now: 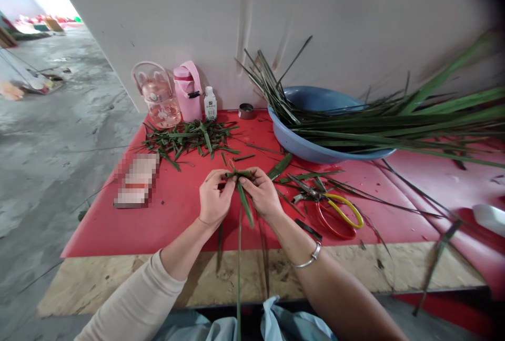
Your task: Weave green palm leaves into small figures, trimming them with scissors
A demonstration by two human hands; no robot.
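Between my two hands, over the red table covering, is a small folded piece of green leaf strips (245, 204), with long ends hanging down toward my lap. My left hand (216, 195) pinches its left side, thumb against fingers. On the other side my right hand (261, 192) grips it the same way, the thumb near the middle. A thin loop stands up just above the fingertips. To the right of my right hand lie scissors (329, 207) with one yellow and one red handle, blades apart, on loose leaf strips.
A blue basin (315, 143) holds long green leaves that reach far right. Behind a heap of leaf pieces (189, 138) stand a clear pink jug (161, 101), a pink bottle (188, 96) and a small white bottle (210, 104). A round tin (245, 111) sits near the wall.
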